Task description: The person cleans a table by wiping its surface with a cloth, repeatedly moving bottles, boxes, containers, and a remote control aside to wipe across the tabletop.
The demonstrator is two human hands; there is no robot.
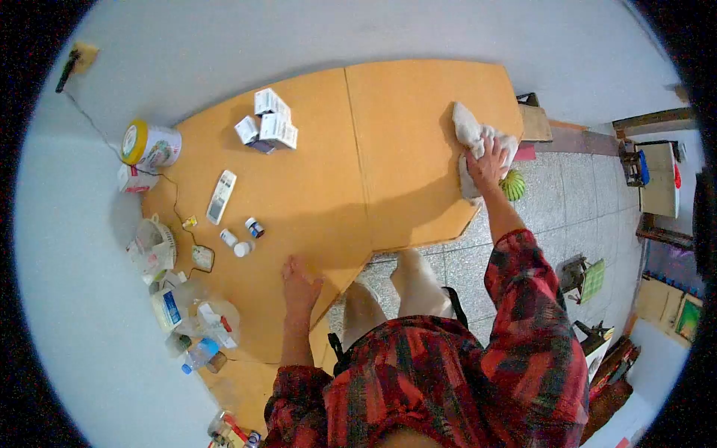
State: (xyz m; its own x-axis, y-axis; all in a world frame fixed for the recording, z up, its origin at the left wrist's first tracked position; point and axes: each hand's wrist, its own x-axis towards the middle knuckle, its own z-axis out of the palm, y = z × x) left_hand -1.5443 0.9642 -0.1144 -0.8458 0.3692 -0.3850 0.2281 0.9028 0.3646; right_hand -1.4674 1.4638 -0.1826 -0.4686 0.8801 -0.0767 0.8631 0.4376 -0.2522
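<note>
My right hand (487, 160) presses on a crumpled whitish cloth (468, 128) near the right end of the orange-brown tabletop (418, 149). The cloth spreads above and below the hand, and its lower part lies by the table's edge. My left hand (300, 286) rests on the tabletop near the front edge, fingers apart, holding nothing. Small bottles (255, 227) stand up and to the left of it, with a white remote control (220, 197) farther off. A stack of white boxes (275, 127) sits toward the back.
Along the left wall are a yellow-lidded tub (153, 145), plastic bags (153, 246), a blue-capped bottle (200, 354) and a thin cable. A green striped round object (512, 185) shows beyond the table's right edge. Stools (582, 276) stand on the tiled floor at right.
</note>
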